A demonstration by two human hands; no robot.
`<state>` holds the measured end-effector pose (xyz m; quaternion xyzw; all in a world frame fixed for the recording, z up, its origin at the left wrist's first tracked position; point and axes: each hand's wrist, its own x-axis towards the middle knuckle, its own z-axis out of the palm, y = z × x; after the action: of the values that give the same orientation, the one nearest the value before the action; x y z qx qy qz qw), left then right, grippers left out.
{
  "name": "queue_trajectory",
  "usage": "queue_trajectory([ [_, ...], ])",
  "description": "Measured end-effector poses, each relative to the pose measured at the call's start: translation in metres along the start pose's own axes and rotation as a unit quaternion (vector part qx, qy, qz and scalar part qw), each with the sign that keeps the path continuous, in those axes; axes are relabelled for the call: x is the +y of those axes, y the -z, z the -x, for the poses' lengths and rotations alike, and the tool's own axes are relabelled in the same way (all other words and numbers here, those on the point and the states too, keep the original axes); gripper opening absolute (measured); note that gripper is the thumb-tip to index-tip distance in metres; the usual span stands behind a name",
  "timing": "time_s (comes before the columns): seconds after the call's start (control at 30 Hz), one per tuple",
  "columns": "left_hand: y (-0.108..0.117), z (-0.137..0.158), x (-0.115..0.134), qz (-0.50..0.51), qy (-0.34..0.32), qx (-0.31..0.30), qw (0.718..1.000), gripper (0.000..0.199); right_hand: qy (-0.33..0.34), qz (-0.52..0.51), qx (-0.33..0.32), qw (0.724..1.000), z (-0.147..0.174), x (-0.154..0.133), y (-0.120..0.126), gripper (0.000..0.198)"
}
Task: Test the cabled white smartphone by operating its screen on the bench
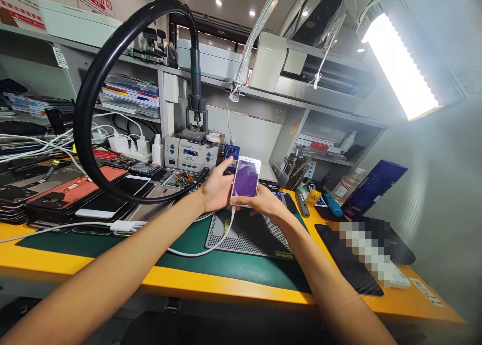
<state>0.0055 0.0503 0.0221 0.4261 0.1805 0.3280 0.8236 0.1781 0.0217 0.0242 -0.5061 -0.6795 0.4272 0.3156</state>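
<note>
A white smartphone [246,180] is held up over the bench, its screen lit purple and tilted toward me. My right hand [266,202] grips its lower right corner, the thumb lying across the bottom edge of the front. My left hand [217,185] supports the phone's left side; its thumb points up beside the frame and its other fingers are mostly hidden behind the phone. A white charging cable [220,242] is plugged into the phone's bottom and loops down toward the left. Below both hands lies a grey perforated mat [259,237] on a green work mat [181,264].
On the left lie stacked phones [113,197] and cables. A hot-air station [194,151] with a thick black hose [85,99] stands behind. On the right are a blue box [374,189], a clear bottle [348,184] and a black pad [348,259]. A bright lamp [401,66] hangs above.
</note>
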Motion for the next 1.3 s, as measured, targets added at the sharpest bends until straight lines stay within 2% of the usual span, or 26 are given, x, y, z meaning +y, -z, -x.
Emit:
queue_trajectory([
  [0.33,0.002,0.001,0.004,-0.011,-0.005,-0.008,1.0,0.077,-0.066,0.032,0.008,0.997,0.001,-0.002,0.026,0.055],
  [0.77,0.001,0.003,0.005,-0.004,-0.01,-0.016,1.0,0.075,-0.058,0.022,-0.027,0.998,-0.001,0.003,0.047,0.051],
  [1.03,-0.003,0.001,-0.001,-0.025,-0.001,-0.025,0.999,0.075,-0.033,0.033,0.005,0.999,-0.002,0.004,0.033,0.055],
  [1.23,-0.006,0.001,-0.005,-0.039,0.006,-0.016,0.999,0.075,0.025,0.018,0.025,0.999,-0.002,0.001,0.013,0.038],
  [1.3,-0.008,0.002,-0.005,-0.036,0.003,-0.018,0.999,0.074,0.053,-0.004,0.046,0.998,-0.003,0.002,0.01,0.038],
])
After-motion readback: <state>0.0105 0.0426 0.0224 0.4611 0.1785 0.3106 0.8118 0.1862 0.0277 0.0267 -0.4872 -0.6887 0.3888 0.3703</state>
